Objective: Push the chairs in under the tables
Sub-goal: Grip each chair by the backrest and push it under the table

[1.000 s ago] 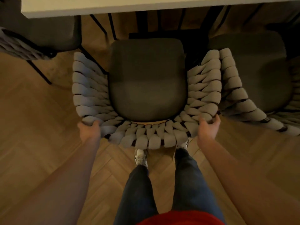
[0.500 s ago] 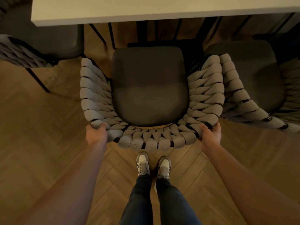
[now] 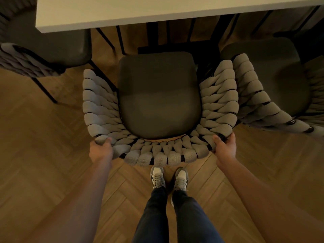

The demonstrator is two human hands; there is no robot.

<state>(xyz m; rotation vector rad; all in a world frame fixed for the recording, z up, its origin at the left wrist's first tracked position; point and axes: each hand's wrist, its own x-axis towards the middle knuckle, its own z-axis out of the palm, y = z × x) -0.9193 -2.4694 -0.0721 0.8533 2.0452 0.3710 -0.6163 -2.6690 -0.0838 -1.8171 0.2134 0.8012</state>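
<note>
Left hand (image 3: 100, 151) and right hand (image 3: 224, 147) grip the woven grey backrest of the dark-cushioned chair (image 3: 158, 95).

Chair (image 3: 158, 95): chunky woven cloth back, matt cushion; floor (image 3: 40, 155): herringbone wood; table (image 3: 140, 9): smooth, matt.

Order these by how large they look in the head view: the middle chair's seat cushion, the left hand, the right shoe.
1. Seat cushion, clearly largest.
2. Left hand.
3. Right shoe, only slightly smaller than the hand; the hand sits nearer the camera, so this ranking is unsure.
</note>
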